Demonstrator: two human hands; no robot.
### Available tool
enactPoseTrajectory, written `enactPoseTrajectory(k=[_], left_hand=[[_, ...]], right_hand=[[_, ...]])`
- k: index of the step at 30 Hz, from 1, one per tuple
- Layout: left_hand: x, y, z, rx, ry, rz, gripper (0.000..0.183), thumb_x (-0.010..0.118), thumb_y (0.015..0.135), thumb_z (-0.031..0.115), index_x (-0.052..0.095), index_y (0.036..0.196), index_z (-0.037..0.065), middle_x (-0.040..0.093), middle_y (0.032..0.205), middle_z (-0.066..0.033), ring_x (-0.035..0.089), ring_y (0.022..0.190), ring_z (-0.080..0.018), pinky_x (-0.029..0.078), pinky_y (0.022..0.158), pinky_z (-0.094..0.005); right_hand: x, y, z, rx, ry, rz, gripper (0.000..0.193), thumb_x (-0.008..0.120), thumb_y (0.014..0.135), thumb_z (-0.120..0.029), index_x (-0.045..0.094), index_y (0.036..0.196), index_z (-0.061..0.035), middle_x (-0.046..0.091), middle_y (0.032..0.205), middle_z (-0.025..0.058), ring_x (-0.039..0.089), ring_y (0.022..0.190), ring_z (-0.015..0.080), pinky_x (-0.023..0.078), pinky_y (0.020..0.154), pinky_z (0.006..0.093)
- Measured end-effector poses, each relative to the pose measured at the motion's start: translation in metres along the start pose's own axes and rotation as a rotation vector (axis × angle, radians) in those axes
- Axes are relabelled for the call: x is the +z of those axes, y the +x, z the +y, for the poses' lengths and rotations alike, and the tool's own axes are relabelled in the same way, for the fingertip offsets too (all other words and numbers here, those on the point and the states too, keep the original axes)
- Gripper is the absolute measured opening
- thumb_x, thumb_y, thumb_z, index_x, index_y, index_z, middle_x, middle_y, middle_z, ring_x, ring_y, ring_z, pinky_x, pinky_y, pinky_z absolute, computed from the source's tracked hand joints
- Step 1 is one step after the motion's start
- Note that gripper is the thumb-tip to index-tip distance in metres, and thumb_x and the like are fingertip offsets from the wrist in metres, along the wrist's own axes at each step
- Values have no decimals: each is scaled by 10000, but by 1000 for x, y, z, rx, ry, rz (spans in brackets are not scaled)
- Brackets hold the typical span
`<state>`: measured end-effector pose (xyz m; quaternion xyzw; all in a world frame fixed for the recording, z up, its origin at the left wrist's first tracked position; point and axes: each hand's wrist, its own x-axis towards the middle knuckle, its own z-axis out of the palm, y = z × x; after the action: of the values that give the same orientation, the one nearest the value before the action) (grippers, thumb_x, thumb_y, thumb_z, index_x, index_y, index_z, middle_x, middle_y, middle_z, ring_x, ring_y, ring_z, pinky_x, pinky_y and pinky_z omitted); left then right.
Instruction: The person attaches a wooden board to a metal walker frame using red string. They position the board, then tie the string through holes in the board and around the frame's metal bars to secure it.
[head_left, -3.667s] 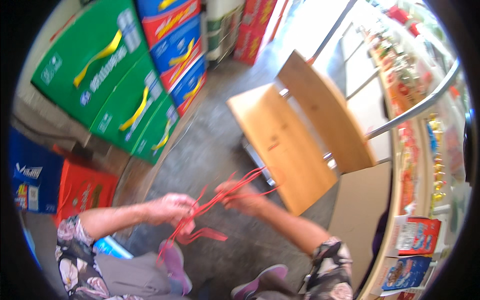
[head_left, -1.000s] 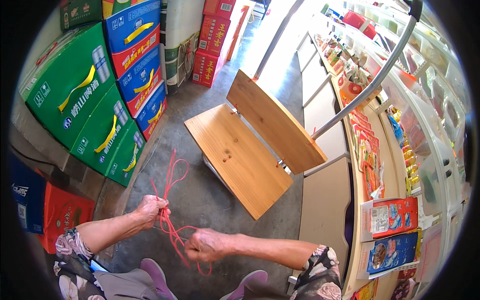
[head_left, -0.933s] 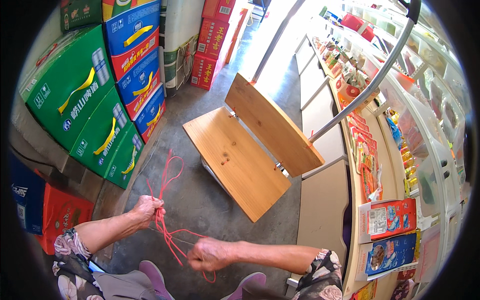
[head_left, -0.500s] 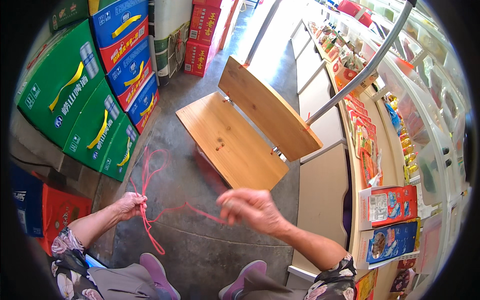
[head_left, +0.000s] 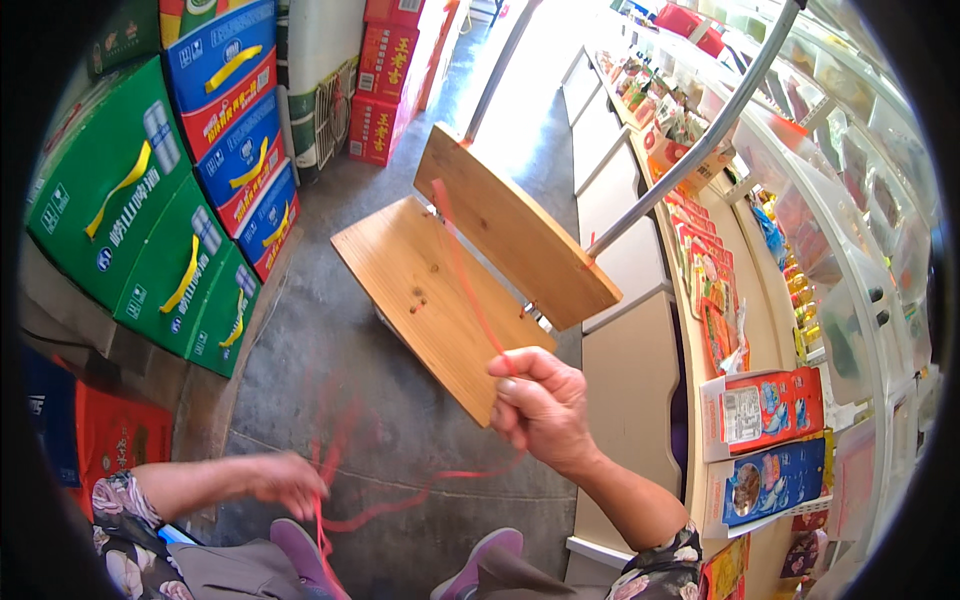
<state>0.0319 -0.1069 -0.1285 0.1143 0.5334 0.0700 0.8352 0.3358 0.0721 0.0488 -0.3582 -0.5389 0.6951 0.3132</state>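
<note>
Red string [head_left: 465,474] sags between the hands, one strand seemingly drawn free now that the right hand [head_left: 547,405] has risen, thumb and finger pinching it. The left hand [head_left: 285,482], lower and blurred, holds the bunch at its fingertips. A wooden seat [head_left: 445,335] stands beyond the right.

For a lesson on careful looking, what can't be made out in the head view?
Head view throughout:
Left hand: motion blur obscures its grip.
Red cord: path inside the right hand, hidden by that closed hand.
Wooden seat: underside, hidden by its top.
Blue box, lower left: cut off by the picture's edge.
</note>
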Motion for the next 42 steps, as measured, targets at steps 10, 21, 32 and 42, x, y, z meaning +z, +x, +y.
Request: enactPoseTrajectory(k=[10, 21, 32, 42], left_hand=[[104, 66, -1, -161, 696, -238, 446, 579, 814, 518, 639, 832, 76, 620, 662, -65, 580, 523, -157, 483, 441, -303], [227, 140, 66, 18, 623, -516, 259, 541, 881, 265, 580, 1023, 53, 588, 720, -42, 596, 625, -147, 514, 570, -310], [321, 134, 125, 932, -89, -233, 230, 517, 918, 227, 586, 1033, 41, 579, 809, -17, 542, 760, -94, 462, 657, -252], [265, 79, 176, 1408, 157, 422, 292, 533, 932, 206, 587, 1117, -13, 626, 1002, -122, 597, 898, -200, 479, 784, -305]], right_hand=[[-42, -47, 10, 54, 387, 653, 208, 394, 856, -51, 500, 1035, -54, 502, 632, 31, 355, 379, 94, 341, 399, 277], [-91, -80, -32, -305, 196, 822, 323, 421, 927, -77, 460, 1238, -1, 453, 618, 9, 281, 362, 52, 287, 338, 210], [-88, -65, -97, -749, -220, 1022, 380, 415, 963, -128, 428, 1298, 50, 353, 609, -40, 233, 421, 17, 188, 357, 181], [-70, -70, 26, -298, -578, 775, 404, 392, 932, -62, 400, 1313, 72, 582, 772, 44, 463, 511, 46, 397, 451, 196]])
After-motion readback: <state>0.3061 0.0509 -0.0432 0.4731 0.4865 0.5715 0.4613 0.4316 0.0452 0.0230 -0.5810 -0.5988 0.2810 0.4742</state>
